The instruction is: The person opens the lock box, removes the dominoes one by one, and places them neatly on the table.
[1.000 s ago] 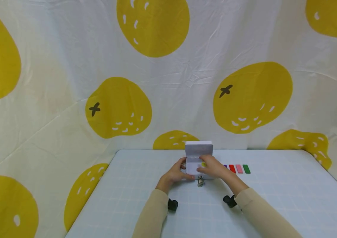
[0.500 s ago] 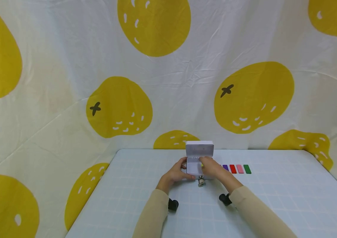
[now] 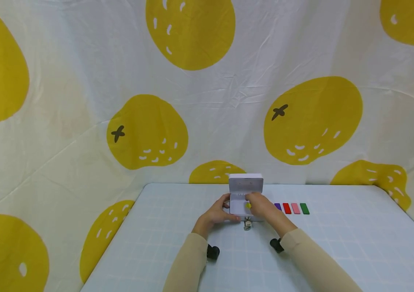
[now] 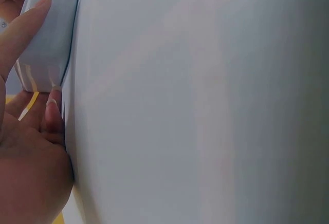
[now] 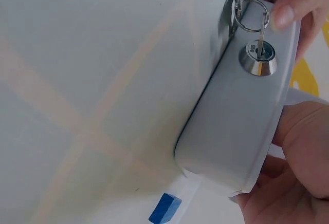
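A small white metal cash box (image 3: 237,204) stands on the table with its lid raised. A key on a ring is in its front lock (image 5: 258,57). In the head view my left hand (image 3: 217,210) grips the box's left side, thumb along the front wall, as the left wrist view also shows. My right hand (image 3: 263,206) reaches over the right side into the box. Its fingers pinch a small yellow block (image 3: 248,205), mostly hidden by the hand. The box's right interior is also covered by that hand.
Right of the box lie flat blocks in a row: purple (image 3: 278,207), red (image 3: 286,208), pink (image 3: 295,208) and green (image 3: 304,209). A blue block (image 5: 165,208) lies beside the box in the right wrist view. A fruit-print curtain (image 3: 225,134) hangs behind the table.
My right hand has turned inside the box, its thumb now out of sight, and the yellow block has shifted slightly toward the front. The left hand keeps its grip on the box.
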`<move>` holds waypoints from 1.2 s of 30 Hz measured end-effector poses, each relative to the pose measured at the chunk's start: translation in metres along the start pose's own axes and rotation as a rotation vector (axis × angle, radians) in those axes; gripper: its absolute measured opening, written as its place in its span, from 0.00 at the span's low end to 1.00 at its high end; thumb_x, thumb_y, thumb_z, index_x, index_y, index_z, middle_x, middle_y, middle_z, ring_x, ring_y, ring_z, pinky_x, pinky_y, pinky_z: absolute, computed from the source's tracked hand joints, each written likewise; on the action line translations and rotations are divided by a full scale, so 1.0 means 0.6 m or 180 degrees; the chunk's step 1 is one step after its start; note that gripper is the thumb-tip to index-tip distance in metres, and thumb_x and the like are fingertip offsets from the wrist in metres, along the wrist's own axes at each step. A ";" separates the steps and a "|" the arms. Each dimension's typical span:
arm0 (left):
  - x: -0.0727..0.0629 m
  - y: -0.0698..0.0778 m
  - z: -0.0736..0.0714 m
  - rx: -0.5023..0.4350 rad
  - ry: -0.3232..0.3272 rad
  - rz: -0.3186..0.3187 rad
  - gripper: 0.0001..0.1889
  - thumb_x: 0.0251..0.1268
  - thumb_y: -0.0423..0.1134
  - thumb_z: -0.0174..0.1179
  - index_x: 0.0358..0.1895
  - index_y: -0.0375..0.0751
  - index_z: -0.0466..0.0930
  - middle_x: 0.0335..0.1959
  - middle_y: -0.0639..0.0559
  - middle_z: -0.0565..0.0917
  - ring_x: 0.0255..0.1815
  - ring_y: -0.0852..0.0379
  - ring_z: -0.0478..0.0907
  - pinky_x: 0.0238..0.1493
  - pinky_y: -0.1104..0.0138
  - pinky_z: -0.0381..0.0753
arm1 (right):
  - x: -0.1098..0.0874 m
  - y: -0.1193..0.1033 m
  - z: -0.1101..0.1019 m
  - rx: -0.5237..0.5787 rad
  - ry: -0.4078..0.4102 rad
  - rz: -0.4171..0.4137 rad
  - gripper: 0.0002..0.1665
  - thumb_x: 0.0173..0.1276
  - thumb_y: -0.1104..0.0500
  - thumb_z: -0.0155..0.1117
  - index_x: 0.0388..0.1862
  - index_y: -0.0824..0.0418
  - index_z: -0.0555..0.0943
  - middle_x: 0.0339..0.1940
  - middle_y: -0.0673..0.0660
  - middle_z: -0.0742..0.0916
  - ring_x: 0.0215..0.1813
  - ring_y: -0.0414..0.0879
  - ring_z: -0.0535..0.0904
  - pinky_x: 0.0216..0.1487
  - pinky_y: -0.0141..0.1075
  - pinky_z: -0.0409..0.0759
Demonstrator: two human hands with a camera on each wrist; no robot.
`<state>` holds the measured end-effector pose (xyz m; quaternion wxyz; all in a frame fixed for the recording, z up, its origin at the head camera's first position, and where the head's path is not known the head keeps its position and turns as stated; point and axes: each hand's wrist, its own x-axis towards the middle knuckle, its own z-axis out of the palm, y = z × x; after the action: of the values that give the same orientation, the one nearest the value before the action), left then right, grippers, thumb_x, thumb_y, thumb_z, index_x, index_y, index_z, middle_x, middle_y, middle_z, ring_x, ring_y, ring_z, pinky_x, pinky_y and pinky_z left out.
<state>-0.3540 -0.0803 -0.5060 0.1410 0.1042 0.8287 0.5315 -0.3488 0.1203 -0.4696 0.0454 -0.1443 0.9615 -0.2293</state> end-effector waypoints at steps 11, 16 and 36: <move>0.001 0.003 0.003 0.0051 0.0042 0.0026 0.50 0.46 0.40 0.84 0.75 0.55 0.66 0.64 0.57 0.75 0.55 0.53 0.71 0.57 0.58 0.72 | 0.011 0.007 0.004 -0.0050 -0.0011 -0.0023 0.16 0.67 0.65 0.73 0.52 0.65 0.82 0.49 0.61 0.85 0.48 0.53 0.81 0.61 0.51 0.79; 0.000 0.002 0.003 0.0070 0.0040 0.0012 0.50 0.46 0.40 0.84 0.75 0.56 0.66 0.65 0.57 0.74 0.55 0.53 0.71 0.57 0.58 0.72 | 0.015 0.011 0.005 0.0078 -0.0023 -0.0081 0.13 0.65 0.60 0.75 0.43 0.66 0.83 0.34 0.55 0.83 0.36 0.48 0.77 0.47 0.43 0.81; 0.001 -0.003 0.002 -0.0003 -0.0006 0.0065 0.48 0.47 0.40 0.83 0.74 0.56 0.67 0.58 0.56 0.77 0.53 0.51 0.71 0.55 0.58 0.72 | 0.019 0.007 -0.005 0.0341 -0.0204 -0.0148 0.15 0.59 0.62 0.80 0.39 0.66 0.83 0.27 0.53 0.81 0.33 0.47 0.74 0.37 0.38 0.75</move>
<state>-0.3542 -0.0795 -0.5081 0.1365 0.1130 0.8272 0.5333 -0.3612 0.1219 -0.4689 0.0785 -0.1712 0.9423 -0.2767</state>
